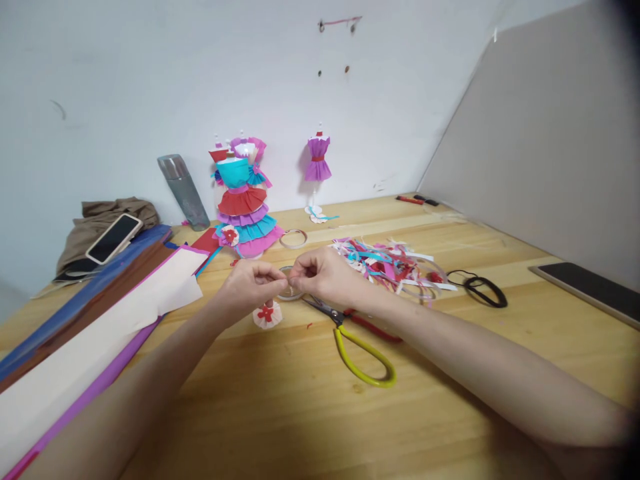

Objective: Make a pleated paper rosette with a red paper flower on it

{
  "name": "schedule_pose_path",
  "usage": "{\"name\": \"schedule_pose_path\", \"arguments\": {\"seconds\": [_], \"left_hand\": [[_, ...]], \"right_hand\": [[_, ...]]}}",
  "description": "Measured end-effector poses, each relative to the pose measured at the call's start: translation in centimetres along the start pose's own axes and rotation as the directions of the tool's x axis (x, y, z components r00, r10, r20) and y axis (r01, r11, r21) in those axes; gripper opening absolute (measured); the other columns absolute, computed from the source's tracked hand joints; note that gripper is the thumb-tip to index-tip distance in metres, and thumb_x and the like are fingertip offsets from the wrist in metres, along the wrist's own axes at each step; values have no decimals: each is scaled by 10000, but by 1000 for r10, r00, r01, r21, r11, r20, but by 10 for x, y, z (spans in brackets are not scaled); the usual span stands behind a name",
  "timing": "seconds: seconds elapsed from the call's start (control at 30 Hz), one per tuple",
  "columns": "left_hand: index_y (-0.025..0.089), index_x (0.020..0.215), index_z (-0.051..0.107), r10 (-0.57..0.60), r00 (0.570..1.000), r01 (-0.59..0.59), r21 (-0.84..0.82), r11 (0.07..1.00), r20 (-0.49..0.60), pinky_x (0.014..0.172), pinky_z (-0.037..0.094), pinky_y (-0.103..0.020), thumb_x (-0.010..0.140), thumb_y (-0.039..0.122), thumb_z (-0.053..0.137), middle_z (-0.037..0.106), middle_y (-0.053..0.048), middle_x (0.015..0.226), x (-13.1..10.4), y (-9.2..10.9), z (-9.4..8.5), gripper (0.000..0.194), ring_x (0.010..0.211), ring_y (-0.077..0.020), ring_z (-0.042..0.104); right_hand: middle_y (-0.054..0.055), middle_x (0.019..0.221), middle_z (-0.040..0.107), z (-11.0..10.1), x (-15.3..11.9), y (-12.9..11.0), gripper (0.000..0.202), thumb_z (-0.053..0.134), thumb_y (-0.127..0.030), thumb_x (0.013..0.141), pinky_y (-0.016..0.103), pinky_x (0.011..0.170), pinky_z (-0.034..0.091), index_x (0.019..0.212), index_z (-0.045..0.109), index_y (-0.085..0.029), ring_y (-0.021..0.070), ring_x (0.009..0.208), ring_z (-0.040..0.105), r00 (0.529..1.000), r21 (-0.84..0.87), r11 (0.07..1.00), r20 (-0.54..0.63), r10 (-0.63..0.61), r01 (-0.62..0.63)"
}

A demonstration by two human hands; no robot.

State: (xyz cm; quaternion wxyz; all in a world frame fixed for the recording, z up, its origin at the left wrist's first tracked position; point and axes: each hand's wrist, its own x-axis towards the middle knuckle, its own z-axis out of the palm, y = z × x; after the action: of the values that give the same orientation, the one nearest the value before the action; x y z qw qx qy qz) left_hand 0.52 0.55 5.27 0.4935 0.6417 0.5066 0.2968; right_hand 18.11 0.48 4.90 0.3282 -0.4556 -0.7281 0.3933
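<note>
My left hand (255, 285) and my right hand (327, 273) meet fingertip to fingertip above the table. Both are closed in a pinch; whatever lies between the fingers is too small to make out. Partly hidden behind them is a clear tape roll (286, 293). Just below my left hand is a white paper rosette (267, 321) with a red centre. Scissors (367, 363) with one yellow and one red handle loop lie under my right wrist and forearm, which cover part of them.
Tiered paper dresses (245, 200) on stands and a small purple dress (319, 160) stand at the back. Paper scraps (385, 263) are heaped right of my hands. Coloured paper sheets (100, 347), a phone (114, 239) and a bottle (185, 193) occupy the left. A dark tablet-like slab (595, 290) lies right.
</note>
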Motion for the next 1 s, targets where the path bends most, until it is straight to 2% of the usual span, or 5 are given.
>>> {"name": "schedule_pose_path", "arguments": {"seconds": [0.2, 0.43, 0.6, 0.8, 1.0], "left_hand": [[146, 594, 602, -14, 1000, 14, 37, 999, -6, 408, 384, -180, 670, 233, 678, 553, 18, 400, -1, 0, 2, 139, 373, -82, 495], [146, 615, 591, 59, 998, -59, 1, 998, 31, 422, 363, -186, 649, 336, 690, 548, 17, 420, 0, 0, -5, 216, 392, -79, 485], [142, 602, 591, 65, 998, -64, -41, 997, 25, 436, 366, -197, 631, 365, 711, 552, 10, 437, -1, 1, -5, 255, 404, -78, 482], [140, 595, 587, 49, 998, -45, -120, 992, 29, 433, 373, -196, 624, 413, 732, 561, 8, 450, 0, -4, 0, 310, 394, -70, 479], [139, 602, 587, 33, 999, -25, -224, 974, 35, 419, 366, -176, 629, 415, 765, 559, 20, 457, 1, -11, 7, 330, 397, -57, 475]], "right_hand": [[-38, 520, 539, -1, 1, 3, 97, 612, -147, 700, 203, 490, 327, 606, 634, -136, 67, 485, 434, 1000, 44, 999, 22, 16, -17], [18, 648, 648, -27, 3, 10, 288, 655, -380, 760, 222, 523, 424, 873, 723, -124, 107, 557, 573, 945, 220, 973, 328, -8, -68], [23, 659, 643, -52, -9, -3, 266, 566, -319, 847, 243, 558, 407, 914, 727, -118, 115, 567, 561, 987, -187, 981, 157, -20, 49], [58, 748, 694, -40, -57, -16, 376, 686, -210, 736, 266, 548, 361, 1111, 685, -209, 209, 681, 643, 921, -769, 639, 271, 279, 33], [139, 1030, 668, -27, -90, 3, 526, 548, -88, 744, 286, 620, 414, 1260, 597, -176, 242, 835, 659, 941, -787, 616, 231, 248, 31]]}}
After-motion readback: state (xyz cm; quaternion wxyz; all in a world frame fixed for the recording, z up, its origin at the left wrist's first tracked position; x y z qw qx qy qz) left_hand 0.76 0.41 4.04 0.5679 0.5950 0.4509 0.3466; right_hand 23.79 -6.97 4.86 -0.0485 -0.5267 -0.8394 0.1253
